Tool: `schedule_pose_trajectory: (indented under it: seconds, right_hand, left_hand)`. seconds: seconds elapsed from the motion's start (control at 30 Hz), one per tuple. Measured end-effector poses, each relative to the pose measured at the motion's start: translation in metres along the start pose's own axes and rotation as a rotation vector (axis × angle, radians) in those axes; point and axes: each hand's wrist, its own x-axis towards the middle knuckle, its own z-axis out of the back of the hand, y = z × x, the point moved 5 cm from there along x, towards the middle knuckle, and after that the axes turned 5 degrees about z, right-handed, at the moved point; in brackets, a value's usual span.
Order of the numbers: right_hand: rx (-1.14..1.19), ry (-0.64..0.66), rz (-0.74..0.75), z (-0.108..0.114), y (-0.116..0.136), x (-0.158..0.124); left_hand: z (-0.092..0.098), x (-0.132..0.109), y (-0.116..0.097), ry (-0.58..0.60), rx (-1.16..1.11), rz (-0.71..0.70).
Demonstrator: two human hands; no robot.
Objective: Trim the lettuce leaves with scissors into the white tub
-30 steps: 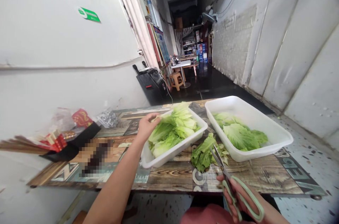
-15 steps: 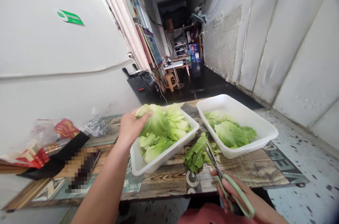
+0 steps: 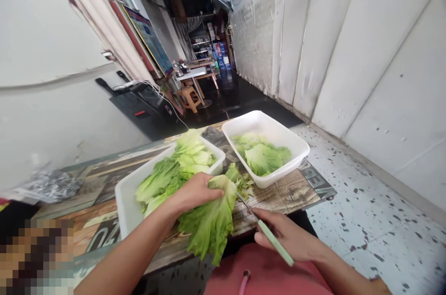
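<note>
over the near edge of the wood-print table (image 3: 291, 190), l hand (image 3: 197, 194) pinches a lettuce leaf (image 3: 213, 220) hanging down; r hand (image 3: 287, 234) grips green-handled scissors (image 3: 275, 242), tips right by leaf's pale end, can't tell if touching; white plastic tub (image 3: 128, 193) w/ more lettuce (image 3: 162, 175) on l, 2nd white tub (image 3: 297, 147) w/ fewer leaves (image 3: 265, 158) on r, lettuce scraps (image 3: 240, 178) btwn
</note>
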Motion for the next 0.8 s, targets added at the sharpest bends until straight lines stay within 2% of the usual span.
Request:
schedule_pose_trajectory:
  seconds: [0.17, 0.33, 0.43, 0.57, 0.8]
  right_hand:
    - [0.008, -0.004, -0.022, -0.002, -0.002, 0.006]
    - [0.064, -0.078, -0.116, -0.004, -0.015, 0.01]
    - [0.159, -0.06, -0.181, -0.007, -0.025, 0.009]
    - [0.265, 0.017, -0.195, -0.013, -0.032, 0.009]
    - [0.467, -0.042, -0.258, -0.017, -0.042, 0.017]
  left_hand:
    - [-0.011, 0.015, 0.009, 0.06, -0.065, 0.039]
    - [-0.016, 0.032, 0.018, 0.123, -0.173, 0.115]
    - [-0.017, 0.039, 0.02, 0.151, -0.246, 0.18]
    - [-0.023, 0.042, 0.018, 0.199, -0.263, 0.221]
    - [-0.035, 0.045, 0.015, 0.305, -0.317, 0.197]
